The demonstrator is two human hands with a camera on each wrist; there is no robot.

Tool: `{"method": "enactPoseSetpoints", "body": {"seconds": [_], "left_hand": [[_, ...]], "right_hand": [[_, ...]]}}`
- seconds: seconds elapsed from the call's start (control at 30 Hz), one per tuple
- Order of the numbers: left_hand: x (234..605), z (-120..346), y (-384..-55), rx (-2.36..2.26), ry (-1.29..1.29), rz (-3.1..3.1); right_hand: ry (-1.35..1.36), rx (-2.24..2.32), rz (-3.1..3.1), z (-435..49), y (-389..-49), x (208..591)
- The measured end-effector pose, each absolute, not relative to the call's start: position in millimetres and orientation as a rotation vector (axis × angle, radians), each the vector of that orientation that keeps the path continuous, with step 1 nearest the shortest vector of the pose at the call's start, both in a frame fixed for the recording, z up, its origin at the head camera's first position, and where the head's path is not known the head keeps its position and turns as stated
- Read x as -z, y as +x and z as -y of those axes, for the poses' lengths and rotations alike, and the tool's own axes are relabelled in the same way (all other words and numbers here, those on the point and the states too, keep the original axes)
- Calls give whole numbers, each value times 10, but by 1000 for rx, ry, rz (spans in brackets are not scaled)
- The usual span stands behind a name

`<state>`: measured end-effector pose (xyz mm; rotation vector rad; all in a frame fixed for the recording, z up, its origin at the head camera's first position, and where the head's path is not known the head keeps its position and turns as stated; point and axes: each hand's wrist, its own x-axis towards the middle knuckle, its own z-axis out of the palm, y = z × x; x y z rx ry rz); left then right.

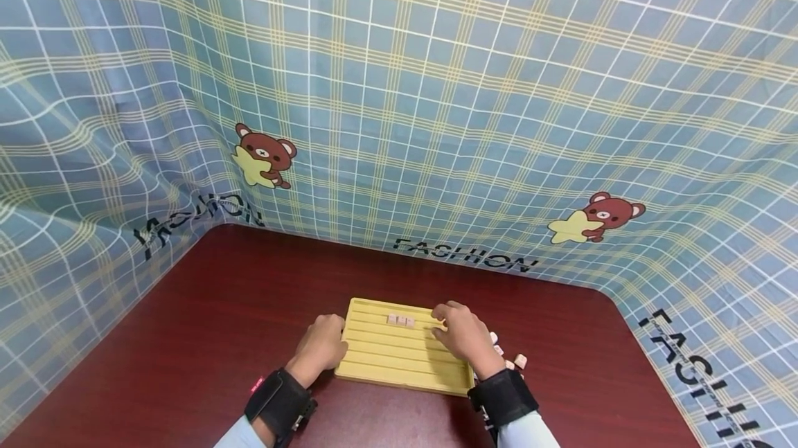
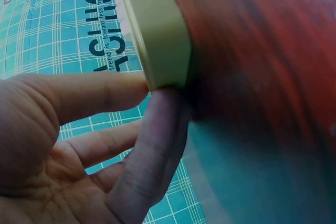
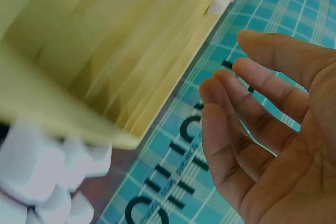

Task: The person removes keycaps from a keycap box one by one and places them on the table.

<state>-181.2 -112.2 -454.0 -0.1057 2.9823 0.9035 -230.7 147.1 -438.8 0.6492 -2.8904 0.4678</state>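
Observation:
A yellow tray (image 1: 389,358) with raised parallel ridges lies on the table. My left hand (image 1: 323,343) holds its left edge; in the left wrist view, thumb (image 2: 105,94) and finger (image 2: 157,129) pinch the tray's corner. Three small pale pink block-like pieces (image 1: 401,320) sit side by side in a row near the tray's far edge. Over the tray's right part hovers my right hand (image 1: 464,334), fingers loosely bent. Nothing is between those fingers (image 3: 216,135) in the right wrist view.
Several loose pale pieces (image 1: 520,361) lie on the dark red table (image 1: 249,302) just right of the tray, partly hidden behind the right wrist. A blue checked cloth (image 1: 386,102) with bear prints hangs along the table's far and side edges.

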Motion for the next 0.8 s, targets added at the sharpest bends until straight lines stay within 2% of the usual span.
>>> {"method": "enactPoseSetpoints", "body": {"seconds": [0.37, 0.8], "left_hand": [[4540, 1146, -1809, -906, -85, -2983], [4559, 1134, -1811, -954, -72, -2971]], "right_hand": [[829, -468, 2786, -1162, -2344, 4450], [782, -441, 2860, -1058, -2455, 4528]]}}
